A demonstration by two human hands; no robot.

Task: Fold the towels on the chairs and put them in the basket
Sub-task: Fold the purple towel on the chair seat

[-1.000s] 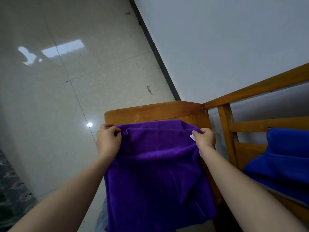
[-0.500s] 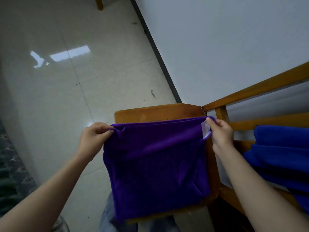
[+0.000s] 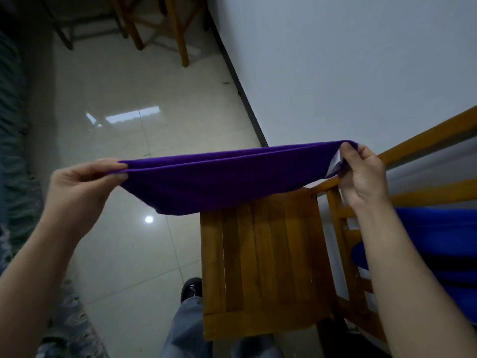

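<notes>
A purple towel (image 3: 219, 182) hangs stretched in the air above a wooden chair seat (image 3: 263, 267). My left hand (image 3: 82, 182) pinches its left corners and my right hand (image 3: 361, 174) pinches its right corners, where a white label shows. The towel's top edge shows two layers, and its lower part sags toward the chair. A blue towel (image 3: 433, 244) lies over the neighbouring chair at the right edge. No basket is in view.
A white wall (image 3: 348, 73) with a dark skirting runs along the right behind the chairs. Wooden chair legs (image 3: 178, 29) stand at the far top. A patterned blue-grey fabric (image 3: 15, 151) fills the left edge. My shoe (image 3: 191, 290) is on the tiled floor.
Both hands have lifted the purple towel off the chair seat and pulled it wide apart. The seat that it covered now shows bare.
</notes>
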